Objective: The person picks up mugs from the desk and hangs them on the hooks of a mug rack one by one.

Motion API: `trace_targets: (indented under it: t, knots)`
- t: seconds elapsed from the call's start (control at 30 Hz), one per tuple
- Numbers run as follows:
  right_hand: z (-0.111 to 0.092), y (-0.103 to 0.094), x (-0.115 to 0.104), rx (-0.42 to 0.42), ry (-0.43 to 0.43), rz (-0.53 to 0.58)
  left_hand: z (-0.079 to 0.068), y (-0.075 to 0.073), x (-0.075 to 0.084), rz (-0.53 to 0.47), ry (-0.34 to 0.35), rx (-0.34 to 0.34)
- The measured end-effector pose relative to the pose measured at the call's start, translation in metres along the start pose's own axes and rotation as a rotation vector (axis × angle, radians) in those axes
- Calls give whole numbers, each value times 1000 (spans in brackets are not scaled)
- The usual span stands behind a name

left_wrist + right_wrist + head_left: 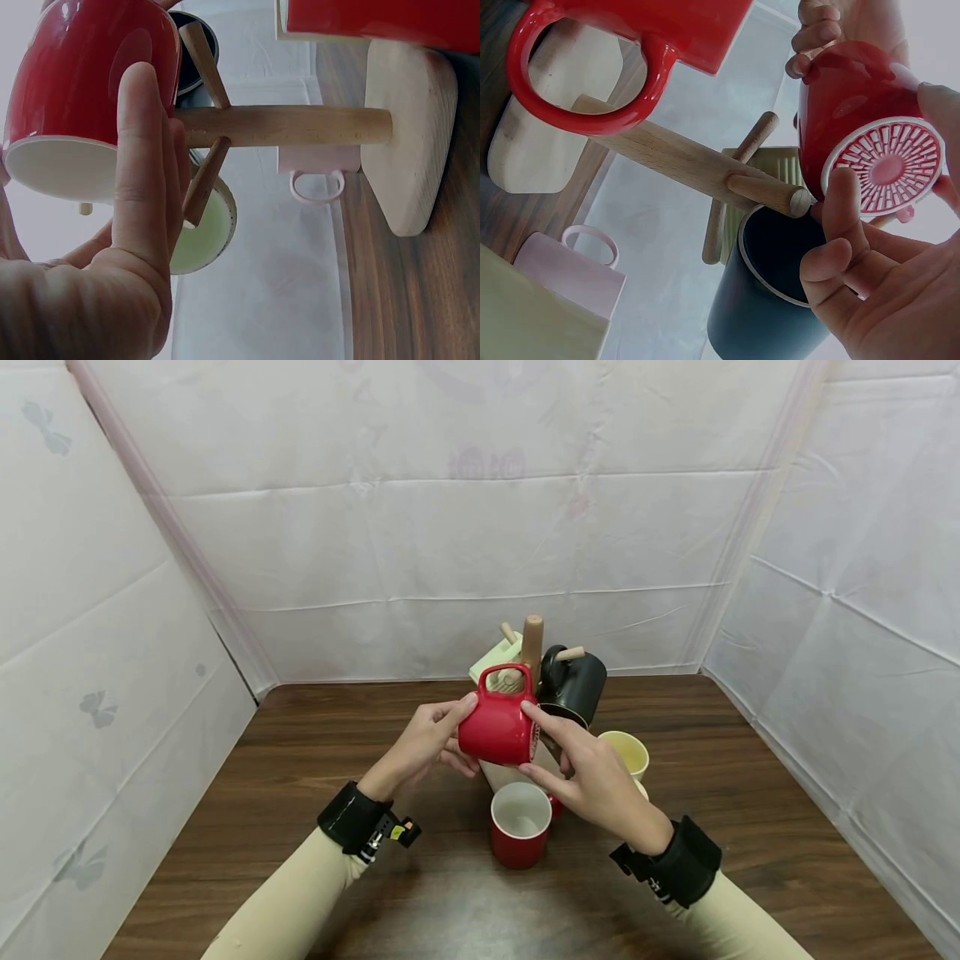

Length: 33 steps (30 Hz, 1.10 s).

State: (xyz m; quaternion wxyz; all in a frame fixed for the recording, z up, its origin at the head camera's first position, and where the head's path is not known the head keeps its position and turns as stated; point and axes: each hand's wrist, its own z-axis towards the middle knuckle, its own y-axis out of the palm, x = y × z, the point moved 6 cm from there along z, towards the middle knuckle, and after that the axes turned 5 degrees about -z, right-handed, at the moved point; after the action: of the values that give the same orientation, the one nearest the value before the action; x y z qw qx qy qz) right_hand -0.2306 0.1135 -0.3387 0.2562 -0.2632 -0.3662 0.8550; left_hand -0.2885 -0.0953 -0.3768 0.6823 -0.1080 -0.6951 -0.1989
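Both hands hold a glossy red mug (495,727) tipped on its side, its handle upward, in front of a wooden mug tree (532,643). My left hand (431,743) grips its rim end; the left wrist view shows the white inside. My right hand (603,777) pinches the base end between thumb and fingers, and the right wrist view shows the ribbed base (885,169). A black mug (579,687) hangs on the tree's right peg. A pale green mug (491,660) hangs at the left. Part of the tree is hidden behind the held mug.
A second red mug (519,839), white inside, stands upright on the wooden table (300,777) below the hands. To the right is a yellow mug (626,752), partly behind the right hand. A pink mug (574,274) stands beyond the tree's base (412,142). White sheets (450,543) enclose the table.
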Motion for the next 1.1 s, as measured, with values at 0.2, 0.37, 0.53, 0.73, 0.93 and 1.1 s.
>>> trace_targets:
  t: [0.2,0.37,0.53,0.73,0.93,1.1]
  knots:
    - [0,1,-2,-19,9,3,3,-2,1,29,-20,21]
    - [0,1,-3,-27,13,-5,7,-4,0,35,-26,42]
    - [1,2,-3,-44,24,-35,10,-4,0,43,-23,60]
    - [0,4,-2,-53,33,-60,10,-4,0,48,-28,62]
    - [0,4,-2,-56,32,-59,9,-5,-2,63,-35,51]
    - [0,5,-2,-61,34,-55,7,-6,-2,60,-37,47]
